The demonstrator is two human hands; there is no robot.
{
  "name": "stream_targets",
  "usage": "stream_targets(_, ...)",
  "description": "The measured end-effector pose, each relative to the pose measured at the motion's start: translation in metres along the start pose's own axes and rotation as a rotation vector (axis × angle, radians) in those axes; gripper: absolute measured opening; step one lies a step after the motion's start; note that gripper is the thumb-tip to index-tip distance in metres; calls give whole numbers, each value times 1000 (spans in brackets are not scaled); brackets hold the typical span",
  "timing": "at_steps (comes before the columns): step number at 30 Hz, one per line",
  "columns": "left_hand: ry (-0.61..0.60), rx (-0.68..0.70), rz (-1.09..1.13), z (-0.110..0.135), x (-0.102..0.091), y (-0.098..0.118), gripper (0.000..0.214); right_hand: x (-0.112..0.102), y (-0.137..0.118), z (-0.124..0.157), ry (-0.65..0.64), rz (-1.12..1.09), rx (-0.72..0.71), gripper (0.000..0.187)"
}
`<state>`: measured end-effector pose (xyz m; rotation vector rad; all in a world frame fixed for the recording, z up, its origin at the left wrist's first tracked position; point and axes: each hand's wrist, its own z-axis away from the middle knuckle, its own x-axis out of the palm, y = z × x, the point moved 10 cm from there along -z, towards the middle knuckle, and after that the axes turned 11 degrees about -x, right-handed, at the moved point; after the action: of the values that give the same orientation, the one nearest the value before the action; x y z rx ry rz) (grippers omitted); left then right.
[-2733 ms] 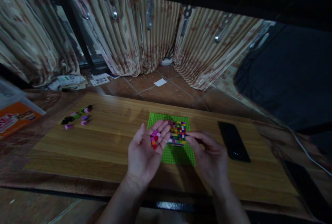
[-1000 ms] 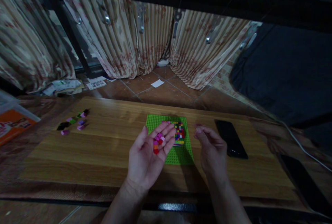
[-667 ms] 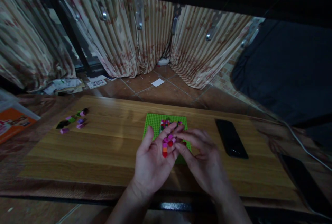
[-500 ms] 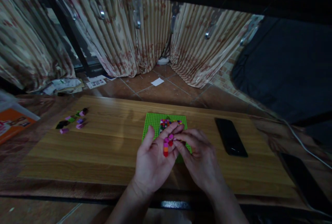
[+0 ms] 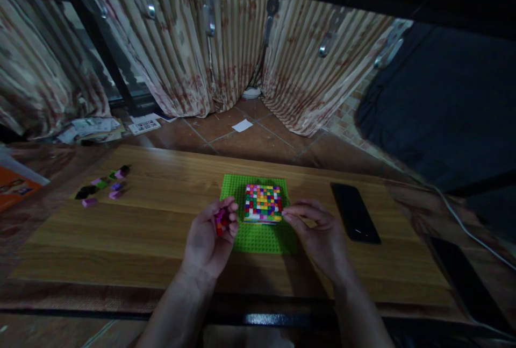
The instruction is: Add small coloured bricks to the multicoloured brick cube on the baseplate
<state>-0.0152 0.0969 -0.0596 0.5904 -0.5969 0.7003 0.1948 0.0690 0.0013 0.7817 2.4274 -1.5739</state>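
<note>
My left hand [image 5: 209, 235] is cupped with its palm up and its fingers curled around several small pink, red and orange toy bricks [image 5: 219, 223]. It is beside the left edge of a green studded baseplate [image 5: 262, 243]. A block of many-coloured bricks [image 5: 263, 203] is built up on that plate. To its right, my right hand [image 5: 316, 229] has thumb and fingertips pinched together at the block's right edge. Whatever is in that pinch is too small to make out.
Loose pink, green, purple and black bricks [image 5: 102, 186] lie at the left of the wooden board [image 5: 149, 229]. A black phone [image 5: 355, 212] rests on the right, with another dark flat device [image 5: 470, 281] beyond it. An orange and white container [image 5: 18, 184] stands far left.
My hands have moved apart. The left one, with its bricks, went left and its fingers curled in. My right hand left the palm and the brick block came into full view.
</note>
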Motion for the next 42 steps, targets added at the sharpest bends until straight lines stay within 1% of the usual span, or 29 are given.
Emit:
stream_targets(3,1,-26,-11,-1,0,-5,19,15,7,3,-49,10,5,7)
stream_targets(8,2,-35,-20,-2,1,-9,16,25,8,2,-66,30,1,7)
stream_targets(13,-7,-53,-33,-3,1,-11,14,24,13,0,13,-57,35,3)
stream_targets(18,-11,-64,-50,-7,-1,-14,12,30,31,5,54,-234,189,12)
stream_targets(22,-20,-67,-55,-9,-1,-16,11,38,45,13,137,-446,356,25)
stream_targets(26,-10,-83,-32,-9,0,-19,12,49,50,18,193,-652,481,33)
stream_targets(29,-13,-93,-4,-10,1,-22,13,53,49,19,201,-710,526,35)
stream_targets(34,-26,-66,11,-11,2,-22,14,52,48,19,197,-683,541,37)
stream_targets(36,-31,-49,18,-8,3,-20,17,51,50,20,179,-656,545,37)
stream_targets(38,-63,-23,30,-3,7,-17,22,48,51,21,151,-604,533,36)
stream_targets(40,-119,0,37,3,14,-14,28,39,49,17,161,-529,470,34)
stream_targets(42,-199,-1,36,10,24,-13,35,21,39,12,237,-434,352,27)
